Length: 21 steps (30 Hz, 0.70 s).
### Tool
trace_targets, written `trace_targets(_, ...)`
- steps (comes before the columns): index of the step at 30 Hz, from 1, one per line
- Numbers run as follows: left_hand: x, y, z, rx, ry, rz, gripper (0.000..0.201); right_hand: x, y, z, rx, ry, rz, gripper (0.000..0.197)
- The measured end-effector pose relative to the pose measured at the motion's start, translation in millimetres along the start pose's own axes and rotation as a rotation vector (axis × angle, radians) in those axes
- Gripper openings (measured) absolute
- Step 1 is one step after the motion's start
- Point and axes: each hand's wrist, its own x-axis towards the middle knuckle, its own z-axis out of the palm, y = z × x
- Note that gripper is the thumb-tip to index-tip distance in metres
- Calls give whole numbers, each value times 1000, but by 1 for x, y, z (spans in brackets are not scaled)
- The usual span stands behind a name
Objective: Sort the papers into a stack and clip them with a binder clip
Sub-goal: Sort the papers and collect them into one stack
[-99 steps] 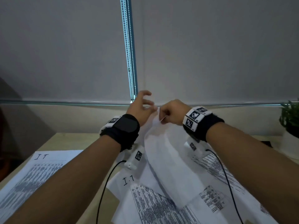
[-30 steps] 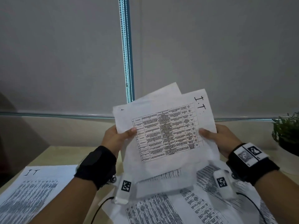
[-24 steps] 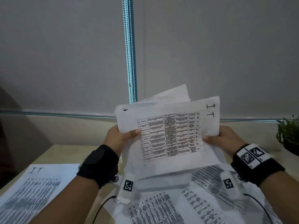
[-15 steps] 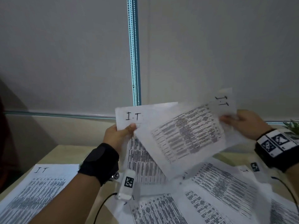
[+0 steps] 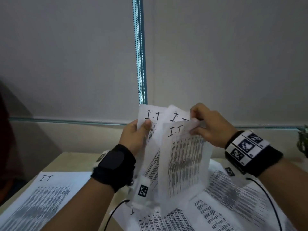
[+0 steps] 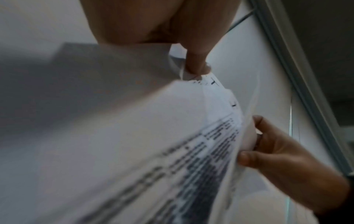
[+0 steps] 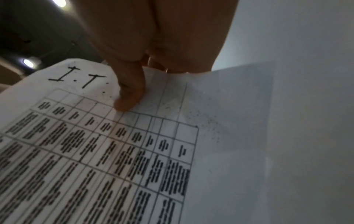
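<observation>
2 hands hold printed sheets upright above the pale wooden desk [image 5: 70, 161]. The left hand [image 5: 133, 139] has its thumb [image 5: 146, 126] curled over the left edge of a white sheet headed "I.T" [image 5: 152, 114], pinching it. The right hand [image 5: 211, 125] pinches the top edge of a second table-printed white sheet [image 5: 185, 164] between thumb and fingertips [image 7: 128, 98]. At least 1 more sheet shows between them. I judge the step as gathering: squaring the held sheets together. Next, their top edges want aligning, then a tap down on the desk. More loose printed sheets [image 5: 233, 194] lie on the desk below the hands, and 1 separate sheet [image 5: 38, 197] lies well left. No binder clip is visible. Open room lies above the desk, toward the grey roller blind [image 5: 66, 55].
</observation>
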Motion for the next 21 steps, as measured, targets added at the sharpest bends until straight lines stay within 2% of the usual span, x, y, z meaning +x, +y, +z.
trace_targets(3, 5, -2, -4, 106, -29, 14, 28, 5, -10, -14, 29, -87, 75, 60)
trace_targets(4, 3, -2, 0, 99, -67, -4, 31, 9, -13, -15, -16, -106, 98, 64)
trace_targets(5, 0, -1, 6, 82, -97, -31, 34, 14, -17, -15, -84, -120, 114, 59)
trace_targets(8, -6, -1, 18, 122, -222, -45, 45, 28, -25, -13, -270, -121, 183, 12)
trace_targets(10, -7, -10, 19, 115, -286, -37, 52, 31, -24, -17, -237, -97, 272, 13)
trace_targets(11, -10, -14, 17, 110, -309, -33, 61, 33, -22, -19, -225, -84, 303, 10)
trace_targets(13, -11, -27, 10, 157, -329, -10, 82, 35, -18, -23, -243, -76, 353, 25)
trace_targets(14, -12, -32, 8, 206, -317, 0, 80, 36, -17, -24, -254, -72, 370, 29)
trace_targets(15, -15, -36, 7, 284, -303, 16, 70, 38, -16, -24, -265, -73, 377, 32)
trace_targets(16, -15, -39, 6, 389, -266, 33, 53, 39, -16, -22, -267, -74, 374, 34)
trace_targets(18, -11, -43, 6, 534, -98, 63, 20, 41, -15, -20, -211, -36, 355, 31)
trace_targets(19, -9, -44, 4, 540, -12, 56, 12, 40, -16, -22, -151, 8, 355, 28)
trace_targets(21, -1, -47, -5, 482, 119, 7, 13, 36, -5, -27, -77, 111, 383, 42)
